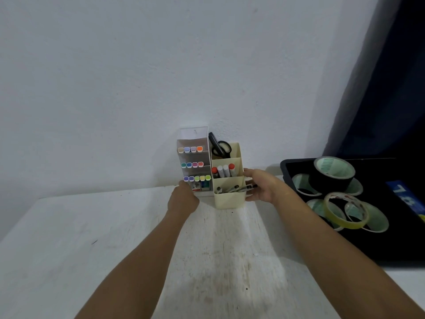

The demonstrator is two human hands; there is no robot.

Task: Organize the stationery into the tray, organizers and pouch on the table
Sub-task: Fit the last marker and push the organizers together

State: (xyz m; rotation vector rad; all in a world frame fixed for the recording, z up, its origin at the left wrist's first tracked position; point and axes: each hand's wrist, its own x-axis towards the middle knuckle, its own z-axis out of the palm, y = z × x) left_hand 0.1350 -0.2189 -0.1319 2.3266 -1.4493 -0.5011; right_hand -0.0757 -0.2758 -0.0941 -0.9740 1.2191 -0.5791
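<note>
Reaching forward over a white tabletop [115, 238], two bare arms end at two organizers against the wall. At right, a black tray [391, 249] holds several tape rolls [333, 173], one black roll stacked on others. Left hand [182, 200] touches the lower left of the white organizer [193, 139]; whether its fingers are curled, I cannot tell. Right hand [262, 185], fingers spread, rests against the right side of the cream organizer [230, 199]. The white one holds rows of colored markers [190, 149]; the cream one holds pens [230, 188] in front, markers behind, scissors [218, 146] at the back.
</note>
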